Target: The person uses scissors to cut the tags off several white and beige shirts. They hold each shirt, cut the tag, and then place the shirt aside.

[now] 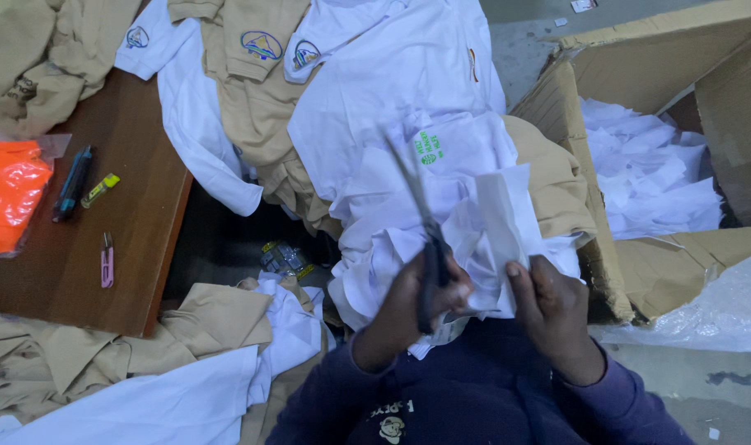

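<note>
Scissors (425,247) sit gripped in your left hand (408,309), blades pointing far over the white fabric (495,222) that your right hand (556,309) pinches just beside them. Right of your hands, an open cardboard box (573,107) holds crumpled white scraps (647,173). Left, the brown surface (136,239) carries an orange bag (9,194); its small tools are hard to identify.

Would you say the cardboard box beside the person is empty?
No, the open cardboard box holds a heap of white scraps, which look like fabric or paper.
</note>
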